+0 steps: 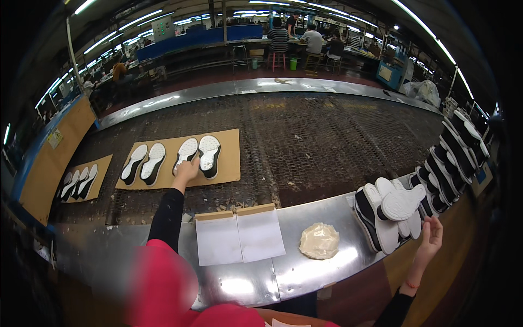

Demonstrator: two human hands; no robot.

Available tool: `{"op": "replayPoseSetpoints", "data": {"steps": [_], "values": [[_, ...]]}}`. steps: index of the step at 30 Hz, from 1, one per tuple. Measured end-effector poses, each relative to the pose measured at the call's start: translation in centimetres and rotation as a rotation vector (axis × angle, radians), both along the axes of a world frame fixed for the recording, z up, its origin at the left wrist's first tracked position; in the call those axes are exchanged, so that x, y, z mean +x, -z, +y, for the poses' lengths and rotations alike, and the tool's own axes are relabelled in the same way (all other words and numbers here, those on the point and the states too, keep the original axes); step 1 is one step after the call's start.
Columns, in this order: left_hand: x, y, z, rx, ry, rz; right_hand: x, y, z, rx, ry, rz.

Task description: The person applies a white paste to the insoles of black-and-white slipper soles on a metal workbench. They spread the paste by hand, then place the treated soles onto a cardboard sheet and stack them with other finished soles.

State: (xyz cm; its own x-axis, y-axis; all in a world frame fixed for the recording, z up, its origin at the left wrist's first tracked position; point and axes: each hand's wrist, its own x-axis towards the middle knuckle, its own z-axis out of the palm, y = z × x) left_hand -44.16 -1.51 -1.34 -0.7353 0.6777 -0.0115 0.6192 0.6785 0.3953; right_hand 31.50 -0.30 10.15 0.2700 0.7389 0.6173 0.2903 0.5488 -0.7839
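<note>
On a brown cardboard sheet [231,158] lie two pairs of black-and-white shoe soles, white side up. My left hand [188,170] reaches over the sheet, fingers and thumb around the near end of the third shoe sole [188,148]. Just right of that hand is the fourth shoe sole [209,150]. My right hand [430,240] is raised at the right, fingers parted and slightly curled, beside a pile of loose soles [402,203] on the metal ledge. Nothing shows in its grasp.
The cardboard rests on a dark mesh conveyor [327,141]. White paper sheets [239,237] and a cream-coloured wrapped lump [319,241] lie on the metal ledge [294,272]. Stacked soles [457,150] rise at the right. Another cardboard with soles [101,180] sits left. People work far back.
</note>
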Motion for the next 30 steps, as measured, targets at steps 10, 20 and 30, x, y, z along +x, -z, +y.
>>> {"op": "replayPoseSetpoints", "data": {"steps": [10, 20, 30], "values": [[4.1, -2.5, 3.2, 0.037, 0.081, 0.174, -1.9, -1.7, -9.1, -0.159, 0.011, -0.046], [13.4, -10.5, -8.7, 0.5, 0.34, 0.129, -10.7, 0.1, -11.5, -0.29, -0.389, -0.051], [31.9, -11.0, -27.9, 0.423, 0.404, -0.027, -21.9, 4.8, -20.8, -0.299, -1.139, -0.366]]}}
